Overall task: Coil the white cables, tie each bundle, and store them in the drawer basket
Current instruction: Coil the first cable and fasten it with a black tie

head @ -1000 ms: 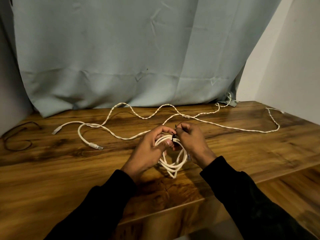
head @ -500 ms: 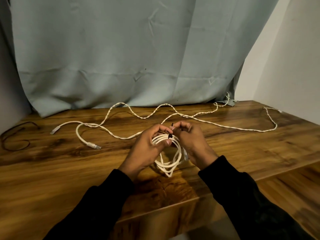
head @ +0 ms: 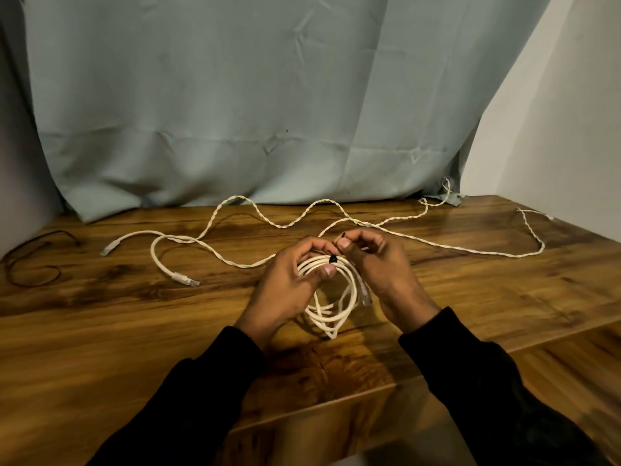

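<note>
Several loops of white cable hang as one coiled bundle (head: 327, 294) between my two hands, just above the table (head: 100, 331), and I judge it light and springy: the turns look ready to fan apart if the pinch at the top slackens. My left hand (head: 289, 290) is closed on the upper arc of the bundle, thumb pressing the strands together from the front. My right hand (head: 379, 267) is pinched shut on a thin black tie (head: 333, 259) that sits on the strands right at the left thumb, one tail sticking up past the fingertips. I reckon the tie is small and slippery, so the hold belongs close to the knot, while the bundle is best gripped at that same crossing rather than at its drooping lower end. One clear plug (head: 364, 292) dangles beside the right palm. Farther back, a twisted white cable (head: 420, 242) sprawls loose across the table, well apart from both hands, beside another white cable (head: 158, 260) ending in plugs at the left. No drawer basket is visible.
</note>
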